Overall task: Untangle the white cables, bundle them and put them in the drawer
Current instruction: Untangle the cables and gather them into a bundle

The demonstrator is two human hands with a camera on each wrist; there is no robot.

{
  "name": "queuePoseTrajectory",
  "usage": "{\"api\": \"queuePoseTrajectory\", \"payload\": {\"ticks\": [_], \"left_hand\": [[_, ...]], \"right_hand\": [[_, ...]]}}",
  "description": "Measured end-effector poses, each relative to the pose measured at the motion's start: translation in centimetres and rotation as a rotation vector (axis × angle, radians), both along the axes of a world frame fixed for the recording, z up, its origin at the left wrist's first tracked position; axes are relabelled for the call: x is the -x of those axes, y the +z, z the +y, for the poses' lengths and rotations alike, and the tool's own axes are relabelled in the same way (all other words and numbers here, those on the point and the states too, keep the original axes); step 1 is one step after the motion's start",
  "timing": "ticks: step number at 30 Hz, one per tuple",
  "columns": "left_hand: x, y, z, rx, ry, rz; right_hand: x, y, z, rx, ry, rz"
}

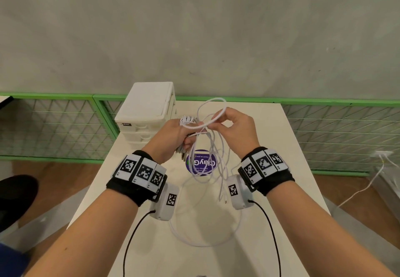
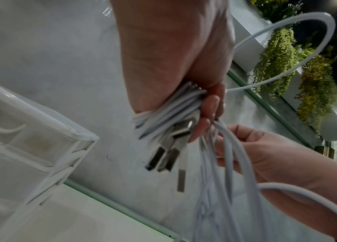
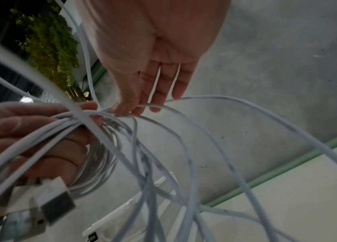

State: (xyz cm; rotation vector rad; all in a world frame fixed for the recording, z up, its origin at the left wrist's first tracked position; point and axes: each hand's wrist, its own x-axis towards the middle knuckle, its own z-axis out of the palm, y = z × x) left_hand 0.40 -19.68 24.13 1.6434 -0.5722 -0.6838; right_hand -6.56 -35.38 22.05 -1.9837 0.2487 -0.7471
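Note:
My left hand (image 1: 183, 134) grips a folded bundle of white cables (image 2: 169, 114) above the table; several USB plugs (image 2: 164, 157) stick out below its fingers. My right hand (image 1: 229, 125) pinches one cable strand (image 1: 213, 119) between thumb and fingertips, just right of the left hand. A loop (image 1: 211, 105) arches over both hands. Loose strands (image 1: 218, 168) hang down in a tangle to the table, where one wide loop (image 1: 203, 240) lies. The white drawer unit (image 1: 147, 112) stands at the table's back left, its drawers shut. The right wrist view shows the pinch (image 3: 130, 108) and the left hand's grip (image 3: 45, 139).
The white table (image 1: 281, 190) carries a round purple sticker (image 1: 200, 163) under the hanging strands. A green mesh fence (image 1: 54, 125) runs behind and beside the table. Another white cable (image 1: 368, 185) trails on the wooden floor at right. A dark shoe (image 1: 15, 196) is at left.

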Motion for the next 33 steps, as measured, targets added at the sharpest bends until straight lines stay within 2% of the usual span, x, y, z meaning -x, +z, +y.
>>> {"api": "queuePoseTrajectory", "payload": {"ticks": [3, 5, 7, 9, 11, 15, 19, 23, 33], "left_hand": [[0.0, 0.1, -0.2, 0.028, 0.021, 0.001], [-0.1, 0.2, -0.3, 0.046, 0.049, 0.015], [-0.2, 0.1, -0.5, 0.082, 0.071, 0.05], [-0.3, 0.0, -0.7, 0.111, 0.088, 0.077], [-0.1, -0.3, -1.0, 0.1, 0.097, 0.057], [0.1, -1.2, -1.0, 0.087, 0.087, 0.065], [0.0, -2.1, -0.9, 0.076, 0.13, 0.08], [0.5, -2.4, -1.0, 0.089, 0.142, 0.087], [1.5, -2.1, -1.2, 0.132, 0.095, 0.069]], "right_hand": [[-0.1, -0.1, 0.0, 0.167, -0.004, -0.021], [0.3, -0.2, 0.2, 0.194, -0.02, -0.059], [1.1, 0.1, 0.6, 0.094, 0.017, -0.009], [1.7, 0.2, 1.5, -0.004, 0.142, 0.156], [1.9, -0.3, 2.4, -0.016, 0.216, 0.262], [2.1, -1.2, 2.8, -0.09, 0.226, 0.265], [2.9, -1.2, 2.4, 0.01, 0.202, 0.323], [3.3, -1.8, 2.3, -0.033, 0.25, 0.385], [3.1, -2.1, 2.9, -0.136, 0.317, 0.335]]}}
